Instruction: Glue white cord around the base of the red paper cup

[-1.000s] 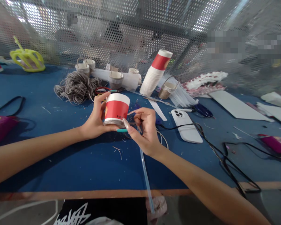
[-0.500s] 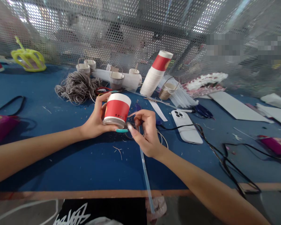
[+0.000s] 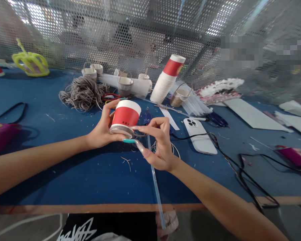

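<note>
My left hand [image 3: 102,129] is wrapped round a red and white paper cup [image 3: 126,115], held tilted above the table. Grey cord [image 3: 121,130] circles the cup's lower edge. My right hand [image 3: 158,144] is beside the cup, its index fingertip against the corded edge and its thumb spread apart below. A strand of cord runs from the cup toward the right hand; whether the curled fingers touch it is hidden. Behind that hand lies a blue glue gun [image 3: 147,116], mostly covered, with a clear glue stick [image 3: 155,187] stretching past the table's front edge.
Grey cord lies in a heap [image 3: 82,93] near small cord-handled buckets [image 3: 125,85]. A leaning stack of paper cups [image 3: 163,83] stands at the back. On the right are a white phone [image 3: 200,135], black cables [image 3: 225,155] and white sheets [image 3: 258,113]. A perforated metal screen [image 3: 140,36] rises behind.
My right thumb and index finger have spread apart, and the index finger now reaches along the cup's corded edge. The cup has tilted slightly in my left hand.
</note>
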`<state>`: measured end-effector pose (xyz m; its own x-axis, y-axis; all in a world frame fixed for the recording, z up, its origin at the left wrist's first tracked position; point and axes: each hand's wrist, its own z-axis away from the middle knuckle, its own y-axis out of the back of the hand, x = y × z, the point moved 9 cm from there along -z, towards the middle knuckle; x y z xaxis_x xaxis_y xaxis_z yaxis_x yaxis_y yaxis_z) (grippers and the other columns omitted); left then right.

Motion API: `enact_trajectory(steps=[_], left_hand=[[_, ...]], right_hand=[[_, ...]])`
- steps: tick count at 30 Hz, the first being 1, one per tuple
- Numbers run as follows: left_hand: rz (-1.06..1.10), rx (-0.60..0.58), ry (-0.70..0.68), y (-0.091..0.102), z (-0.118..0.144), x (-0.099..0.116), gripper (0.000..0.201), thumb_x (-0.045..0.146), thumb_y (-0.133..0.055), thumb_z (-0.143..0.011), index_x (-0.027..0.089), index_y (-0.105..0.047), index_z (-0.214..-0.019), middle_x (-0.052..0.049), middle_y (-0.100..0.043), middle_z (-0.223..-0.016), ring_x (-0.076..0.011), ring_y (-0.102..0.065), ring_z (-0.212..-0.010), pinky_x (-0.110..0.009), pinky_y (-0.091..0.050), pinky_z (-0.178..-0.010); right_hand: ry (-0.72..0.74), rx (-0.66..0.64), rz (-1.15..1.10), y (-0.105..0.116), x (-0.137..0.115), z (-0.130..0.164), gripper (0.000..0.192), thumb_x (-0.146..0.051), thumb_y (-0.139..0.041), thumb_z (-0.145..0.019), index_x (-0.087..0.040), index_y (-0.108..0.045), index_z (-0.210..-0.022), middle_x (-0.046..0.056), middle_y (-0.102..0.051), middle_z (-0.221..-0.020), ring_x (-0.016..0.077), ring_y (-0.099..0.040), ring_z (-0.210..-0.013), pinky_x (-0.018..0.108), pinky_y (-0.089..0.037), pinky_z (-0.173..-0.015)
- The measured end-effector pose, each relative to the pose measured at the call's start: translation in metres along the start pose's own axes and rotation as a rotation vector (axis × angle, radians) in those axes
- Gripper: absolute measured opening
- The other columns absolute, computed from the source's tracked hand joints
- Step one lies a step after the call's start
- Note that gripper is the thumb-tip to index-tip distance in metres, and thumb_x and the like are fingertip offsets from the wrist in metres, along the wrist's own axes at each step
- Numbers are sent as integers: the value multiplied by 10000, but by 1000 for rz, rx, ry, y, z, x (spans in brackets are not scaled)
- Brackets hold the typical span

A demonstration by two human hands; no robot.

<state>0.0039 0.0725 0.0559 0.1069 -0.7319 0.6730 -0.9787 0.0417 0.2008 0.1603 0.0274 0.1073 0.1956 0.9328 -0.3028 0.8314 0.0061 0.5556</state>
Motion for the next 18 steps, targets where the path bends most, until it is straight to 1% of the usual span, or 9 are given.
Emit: enact_trajectory(steps=[6, 9, 11, 15, 18], left_hand=[[52, -19, 15, -2, 0, 1, 981, 544, -872, -594, 355, -342, -1397, -100, -468, -1358, -324, -538, -1239, -479, -569, -944], [80, -16, 40, -2, -1, 1, 962, 523, -876, -604, 350, -355, -1393, -94, -467, -1345, -308, -545, -1222, -459, -572, -936], [94, -11, 41, -2, -1, 2, 952, 509, -883, -599, 349, -370, -1385, -94, -466, -1345, -311, -542, -1224, -456, -574, -932], [103, -12, 48, -2, -1, 2, 955, 491, -892, -591, 352, -373, -1380, -100, -451, -1367, -314, -548, -1216, -449, -587, -912], [100, -16, 48, -2, -1, 1, 955, 506, -884, -597, 357, -363, -1383, -95, -454, -1357, -306, -558, -1203, -442, -589, -911]], right_hand=[[54, 36, 53, 2, -3, 2, 559, -223, -566, -748, -374, -486, -1280, 36, -433, -988, 238, -457, -914, 433, -437, -725], [46, 14, 106, 2, -3, 2, 508, -217, -552, -754, -348, -516, -1244, 28, -417, -972, 225, -471, -909, 429, -432, -740], [52, 20, 102, 2, -5, 2, 481, -214, -550, -753, -337, -523, -1217, 28, -419, -965, 225, -478, -916, 421, -434, -733], [59, 69, 83, 5, -7, 1, 539, -194, -580, -727, -362, -482, -1230, 26, -444, -957, 227, -484, -903, 403, -451, -692], [46, 47, 83, 3, -7, 1, 525, -201, -575, -745, -340, -481, -1242, 35, -471, -967, 223, -479, -886, 406, -461, -691]])
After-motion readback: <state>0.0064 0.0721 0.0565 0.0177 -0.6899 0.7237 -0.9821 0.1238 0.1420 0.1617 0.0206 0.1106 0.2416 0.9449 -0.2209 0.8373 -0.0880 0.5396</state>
